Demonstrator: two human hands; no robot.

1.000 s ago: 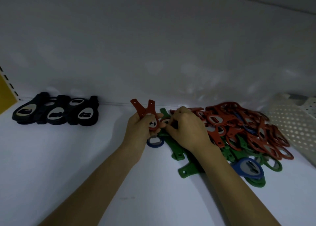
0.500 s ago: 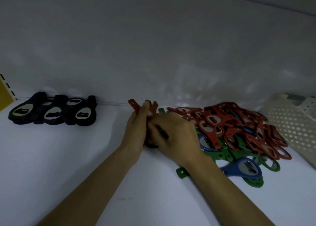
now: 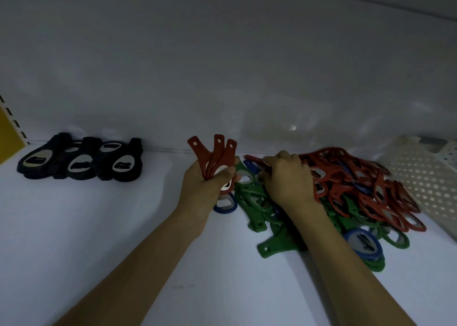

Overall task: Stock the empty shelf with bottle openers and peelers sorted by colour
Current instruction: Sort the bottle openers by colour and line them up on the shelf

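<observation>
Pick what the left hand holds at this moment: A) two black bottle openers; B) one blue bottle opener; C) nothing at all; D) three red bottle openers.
D: the left hand grips the red bottle openers, and three red handles fan out above its fingers.

Your left hand (image 3: 207,185) and your right hand (image 3: 288,180) are both bare. Your left forearm (image 3: 148,259) and your right forearm (image 3: 346,264) are bare too, all the way from the wrists to the bottom edge of the view. They look long, smooth and slim. The light is dim, so your nails are too hard to see.
</observation>
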